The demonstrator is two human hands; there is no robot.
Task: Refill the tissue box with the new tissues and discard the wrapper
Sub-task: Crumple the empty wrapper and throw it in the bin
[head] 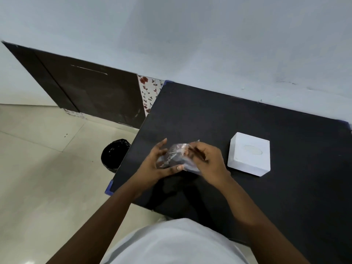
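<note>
A crumpled clear plastic wrapper (176, 156) is held over the black table (285, 197) between both hands. My left hand (155, 165) cups it from the left, thumb pressed on its lower edge. My right hand (206, 160) pinches its right side with curled fingers. A white square tissue box (249, 154) with an oval opening on top stands on the table just right of my right hand, apart from it. No loose tissues show outside the box.
A round bin with a black liner (114, 155) stands on the tiled floor beside the table's left edge. A dark cabinet (91, 92) lines the wall at the back left. The wall runs along the table's far side.
</note>
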